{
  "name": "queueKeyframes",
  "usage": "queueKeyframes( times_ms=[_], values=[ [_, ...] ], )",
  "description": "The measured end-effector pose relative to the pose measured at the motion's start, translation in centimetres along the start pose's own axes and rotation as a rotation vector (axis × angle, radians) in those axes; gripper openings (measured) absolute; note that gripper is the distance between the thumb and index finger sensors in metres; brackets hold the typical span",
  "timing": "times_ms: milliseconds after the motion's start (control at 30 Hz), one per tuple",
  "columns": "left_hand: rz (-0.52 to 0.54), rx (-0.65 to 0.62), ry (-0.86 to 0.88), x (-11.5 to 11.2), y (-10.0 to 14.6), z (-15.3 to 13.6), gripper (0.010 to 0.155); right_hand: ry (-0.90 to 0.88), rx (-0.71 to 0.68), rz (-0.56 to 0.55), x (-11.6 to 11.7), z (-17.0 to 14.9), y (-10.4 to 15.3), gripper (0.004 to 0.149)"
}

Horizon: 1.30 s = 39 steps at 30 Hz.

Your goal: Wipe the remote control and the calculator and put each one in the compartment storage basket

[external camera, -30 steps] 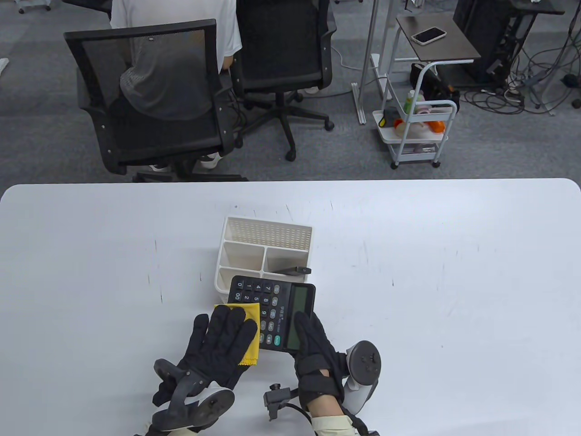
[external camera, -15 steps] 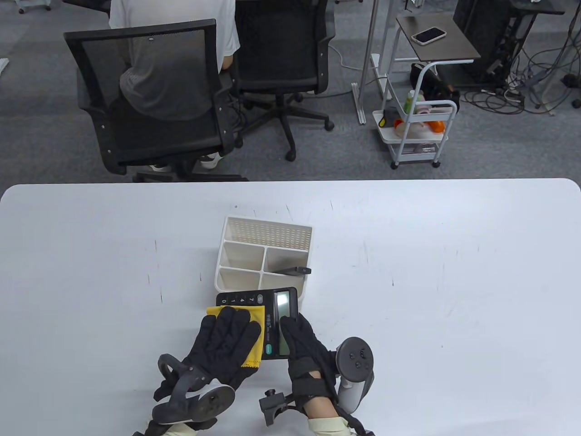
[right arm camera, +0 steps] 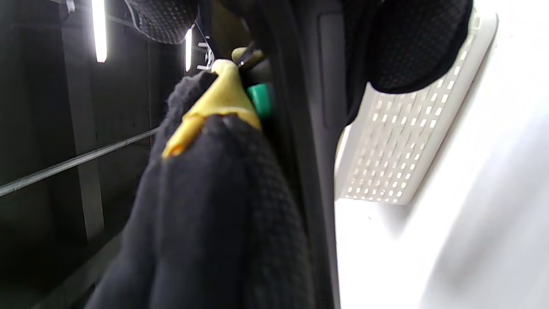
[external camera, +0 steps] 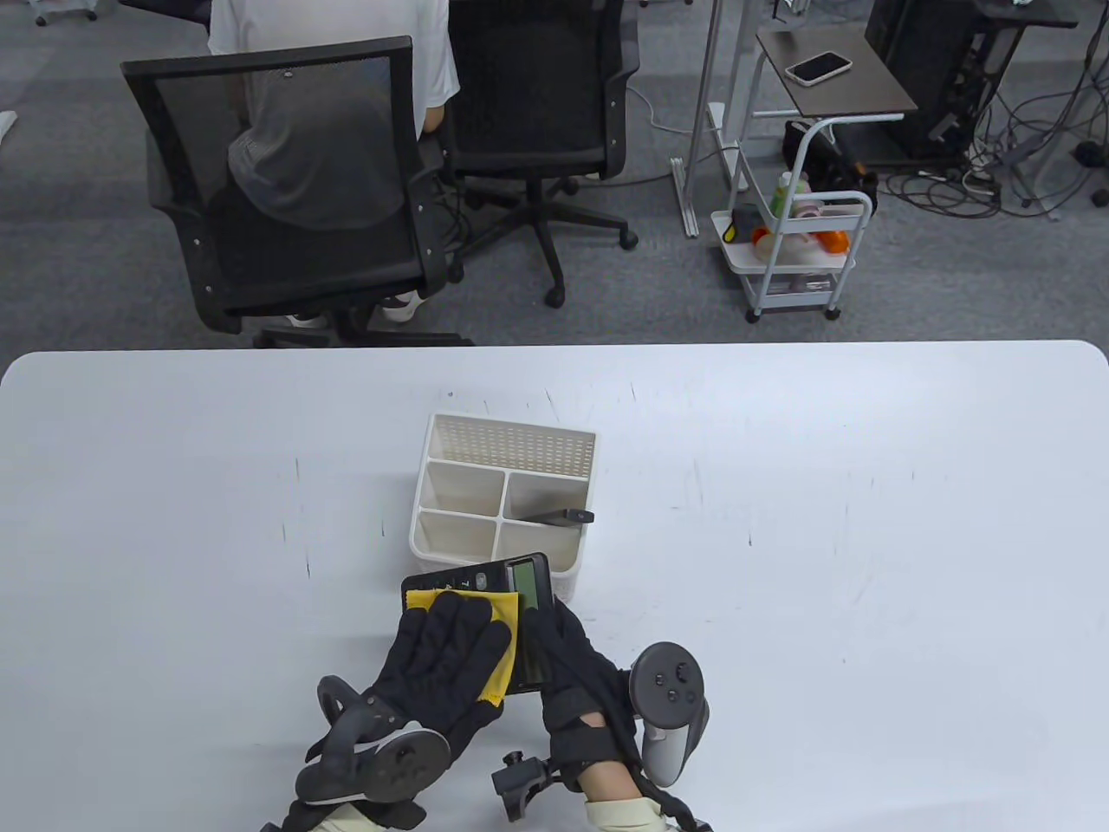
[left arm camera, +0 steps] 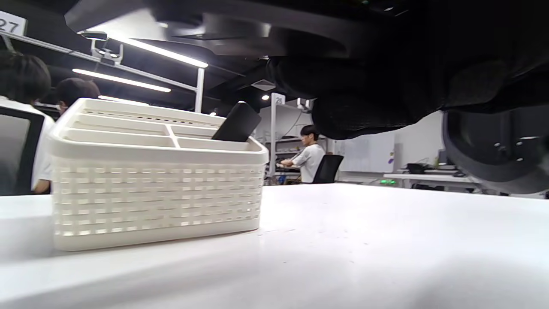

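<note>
My right hand (external camera: pixel 572 667) grips the black calculator (external camera: pixel 527 579) by its display end and holds it tilted above the table, just in front of the white compartment basket (external camera: pixel 511 446). My left hand (external camera: pixel 442 659) lies flat with straight fingers, pressing the yellow cloth (external camera: pixel 504 620) onto the keys. The black remote control (external camera: pixel 559 517) stands slanted in the basket's middle right compartment. In the left wrist view the remote (left arm camera: pixel 236 122) sticks up out of the basket (left arm camera: pixel 154 189). The right wrist view shows the cloth (right arm camera: pixel 214 103) bunched against the calculator's edge (right arm camera: pixel 309 128), with the basket wall (right arm camera: pixel 407 141) behind.
The white table (external camera: pixel 823 537) spreads wide to both sides of the basket. Beyond its far edge stand two black office chairs (external camera: pixel 295 191), a person seated in one, and a small white trolley (external camera: pixel 797 251).
The calculator has come toward me and tipped up steeper, so fewer keys show. My left hand and the cloth have slid along its face, and both hands have shifted slightly left.
</note>
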<state>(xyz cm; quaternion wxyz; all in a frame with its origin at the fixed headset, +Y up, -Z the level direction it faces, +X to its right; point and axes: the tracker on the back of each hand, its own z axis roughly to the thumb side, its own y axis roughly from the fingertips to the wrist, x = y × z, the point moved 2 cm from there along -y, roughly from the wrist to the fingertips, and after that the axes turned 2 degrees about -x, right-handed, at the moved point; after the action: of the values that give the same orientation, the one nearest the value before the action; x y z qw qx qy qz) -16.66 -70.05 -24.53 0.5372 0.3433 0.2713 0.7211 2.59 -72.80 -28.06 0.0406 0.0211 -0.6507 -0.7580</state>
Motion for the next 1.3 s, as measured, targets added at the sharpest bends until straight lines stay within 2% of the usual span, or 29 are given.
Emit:
queueKeyframes(
  times_ms=[200,400,600,767,900,1100,1233,1300],
  values=[
    [0.011,0.102,0.049,0.6,0.5,-2.1,0.063,0.02,-0.025,0.018,0.4,0.4,0.1,0.064],
    [0.003,0.179,0.04,1.4,1.0,-3.4,0.064,-0.03,-0.036,-0.026,-0.4,0.4,-0.1,0.063],
    [-0.01,0.083,0.025,0.8,0.6,-1.8,0.066,-0.055,-0.049,-0.09,-1.2,0.2,0.0,0.063],
    [-0.019,-0.016,-0.072,0.2,0.1,0.7,0.074,-0.045,-0.057,-0.079,-1.0,0.2,0.0,0.064],
    [-0.021,-0.057,-0.179,0.1,0.0,2.2,0.07,-0.052,-0.054,-0.053,-0.6,0.1,0.1,0.065],
    [0.029,-0.019,-0.262,0.5,0.0,1.9,0.07,-0.096,-0.036,-0.068,-0.6,0.2,0.2,0.065],
    [0.058,0.011,-0.351,1.0,0.3,1.7,0.068,-0.156,-0.01,-0.129,-1.4,0.1,0.2,0.065],
    [0.072,0.032,-0.334,1.3,0.3,1.4,0.065,-0.194,0.006,-0.148,-1.9,-0.1,0.2,0.065]
  ],
)
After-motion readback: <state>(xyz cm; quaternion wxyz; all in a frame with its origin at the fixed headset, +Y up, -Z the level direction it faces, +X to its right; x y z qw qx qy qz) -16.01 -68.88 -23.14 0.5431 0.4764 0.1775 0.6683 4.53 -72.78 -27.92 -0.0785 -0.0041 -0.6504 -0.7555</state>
